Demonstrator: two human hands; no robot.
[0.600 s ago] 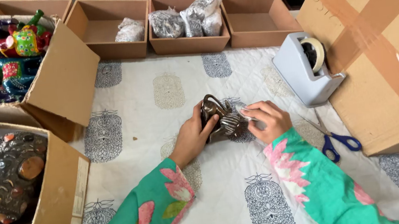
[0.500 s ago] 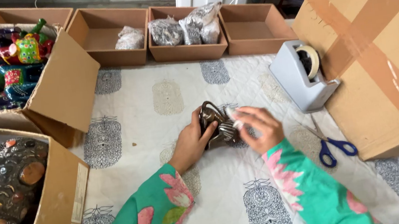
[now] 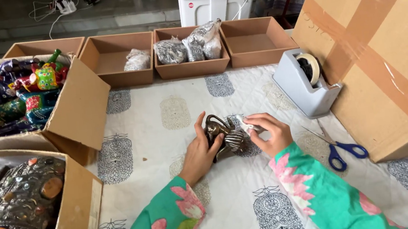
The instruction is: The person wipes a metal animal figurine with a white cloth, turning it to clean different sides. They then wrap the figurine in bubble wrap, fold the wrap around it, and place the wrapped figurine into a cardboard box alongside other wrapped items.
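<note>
Two hands meet at mid-tabletop (image 3: pixel 137 197) on a small dark figurine (image 3: pixel 225 137), prob. metal w/ striped body and a curled trunk-like part at the top. Left hand (image 3: pixel 200 152) cups it from the left side, fingers curled round the head end, gripping it. Right hand (image 3: pixel 269 133) pinches a bit of clear wrap (image 3: pixel 246 123) against the figurine's right side, fingers closed on it. Figurine sits on the printed cloth, just between both hands, touching each. Judging by look: stiff, dense, heavy for its bulk, not fragile in the body, but thin curled parts could snag or bend; polished surface likely slick under plastic. Best hold seems the thick striped body, not the trunk. Nearby: grey tape dispenser (image 3: pixel 302 86) to the right, blue-handled scissors (image 3: pixel 342 151) beside a big taped carton (image 3: pixel 379 55), shallow brown trays (image 3: pixel 191 65) at the back w/ wrapped bundles, open boxes of painted figures (image 3: pixel 15 94) at left.
</note>
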